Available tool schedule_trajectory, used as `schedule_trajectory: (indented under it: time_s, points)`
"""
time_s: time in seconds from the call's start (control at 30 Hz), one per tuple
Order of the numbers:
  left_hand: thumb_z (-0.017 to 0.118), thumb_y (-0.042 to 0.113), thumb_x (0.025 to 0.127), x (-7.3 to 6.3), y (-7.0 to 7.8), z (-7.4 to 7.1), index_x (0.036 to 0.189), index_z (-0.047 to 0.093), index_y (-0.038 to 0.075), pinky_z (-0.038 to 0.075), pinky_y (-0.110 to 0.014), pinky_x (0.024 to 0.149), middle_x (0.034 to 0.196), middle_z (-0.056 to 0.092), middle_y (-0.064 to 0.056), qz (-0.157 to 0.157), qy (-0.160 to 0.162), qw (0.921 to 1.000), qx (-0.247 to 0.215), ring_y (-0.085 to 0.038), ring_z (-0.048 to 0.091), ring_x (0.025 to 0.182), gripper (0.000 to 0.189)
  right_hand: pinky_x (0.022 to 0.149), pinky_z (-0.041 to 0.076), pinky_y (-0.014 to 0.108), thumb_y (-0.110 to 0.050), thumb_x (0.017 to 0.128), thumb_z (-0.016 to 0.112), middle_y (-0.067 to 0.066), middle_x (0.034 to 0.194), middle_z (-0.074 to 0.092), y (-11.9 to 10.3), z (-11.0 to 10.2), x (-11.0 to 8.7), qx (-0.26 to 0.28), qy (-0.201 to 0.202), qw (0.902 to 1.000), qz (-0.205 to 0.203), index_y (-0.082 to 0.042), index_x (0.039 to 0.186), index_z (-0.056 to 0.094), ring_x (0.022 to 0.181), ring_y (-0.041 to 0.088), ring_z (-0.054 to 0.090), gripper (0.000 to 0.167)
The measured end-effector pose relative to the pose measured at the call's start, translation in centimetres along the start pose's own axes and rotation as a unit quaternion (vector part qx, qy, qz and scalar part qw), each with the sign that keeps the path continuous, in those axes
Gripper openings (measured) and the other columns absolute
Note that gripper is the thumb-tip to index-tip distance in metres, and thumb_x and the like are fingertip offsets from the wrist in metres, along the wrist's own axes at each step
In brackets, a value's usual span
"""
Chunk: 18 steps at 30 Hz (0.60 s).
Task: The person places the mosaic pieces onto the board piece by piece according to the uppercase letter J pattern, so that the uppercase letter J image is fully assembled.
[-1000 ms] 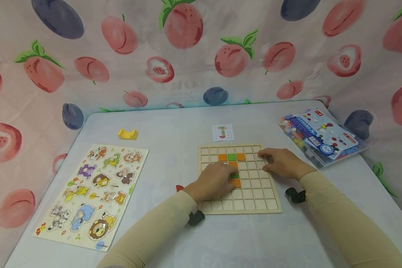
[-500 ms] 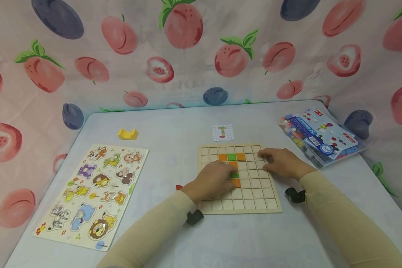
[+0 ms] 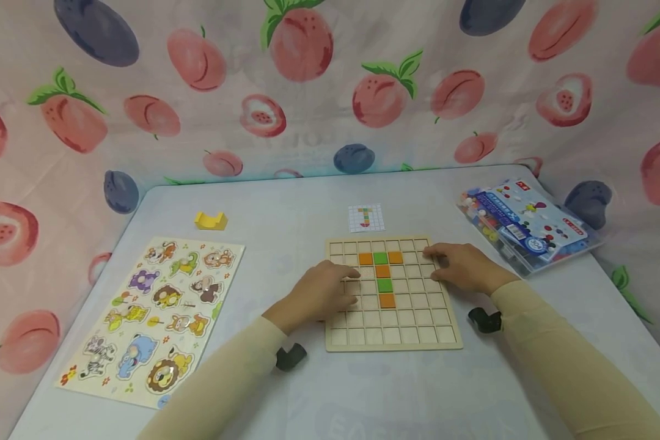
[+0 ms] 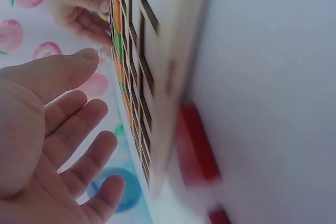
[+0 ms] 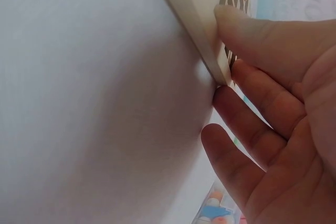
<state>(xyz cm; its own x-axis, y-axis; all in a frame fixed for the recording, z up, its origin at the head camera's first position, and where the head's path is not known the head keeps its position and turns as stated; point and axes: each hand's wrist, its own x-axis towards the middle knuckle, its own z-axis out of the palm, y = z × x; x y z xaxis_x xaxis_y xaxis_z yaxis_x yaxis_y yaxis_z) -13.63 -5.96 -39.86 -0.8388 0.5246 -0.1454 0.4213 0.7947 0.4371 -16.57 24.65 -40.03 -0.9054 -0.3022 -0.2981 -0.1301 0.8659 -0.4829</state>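
A wooden grid board lies on the table. Orange tiles and green tiles sit in its cells, three across a row with a column running down from the middle one. My left hand hovers by the board's left edge, fingers spread and holding nothing. In the left wrist view a red block lies beside the board, with part of another red piece near it; the left hand covers that spot in the head view. My right hand rests thumb and fingertips on the board's right edge.
Behind the board lies a small printed grid card with a coloured pattern. An animal puzzle board is at the left, below a yellow arched block. A clear case of colourful pieces stands at the back right.
My left hand has drawn back leftward from the column of tiles, uncovering the orange and green ones. The right hand stays at the board's edge.
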Motion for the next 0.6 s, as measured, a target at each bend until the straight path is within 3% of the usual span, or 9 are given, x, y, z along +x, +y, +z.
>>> schedule_trajectory:
  time_s: [0.27,0.43,0.6]
  points:
    - [0.077,0.022,0.086,-1.9,-2.2,-0.7,0.127,0.068,0.012,0.047,-0.037,0.094,0.117,0.068,0.000,-0.023,0.014,0.9995,-0.018,-0.022,0.057,0.112,0.043,0.110,0.029,0.061,-0.021,0.093,0.071,0.026,0.149,0.043,0.1,0.0,0.0,0.006,-0.005,0.9999,0.010,-0.005,0.145,0.050,0.139,0.047,0.035,0.058]
    - [0.078,0.022,0.086,-3.2,-3.4,-1.0,0.127,0.068,0.013,0.047,-0.038,0.097,0.120,0.066,0.000,-0.058,0.030,0.9972,-0.036,-0.022,0.057,0.114,0.043,0.110,0.028,0.062,-0.021,0.093,0.071,0.027,0.150,0.042,0.3,0.0,0.0,0.008,-0.004,0.9999,0.007,-0.006,0.145,0.049,0.139,0.048,0.034,0.058]
    - [0.079,0.020,0.085,-4.3,-4.3,-0.7,0.125,0.069,0.010,0.046,-0.040,0.098,0.119,0.067,-0.002,-0.064,0.021,0.9959,-0.061,-0.024,0.057,0.114,0.043,0.110,0.028,0.062,-0.019,0.094,0.070,0.027,0.150,0.041,0.3,0.1,0.2,0.008,-0.002,0.9999,0.010,-0.006,0.146,0.049,0.139,0.048,0.033,0.058]
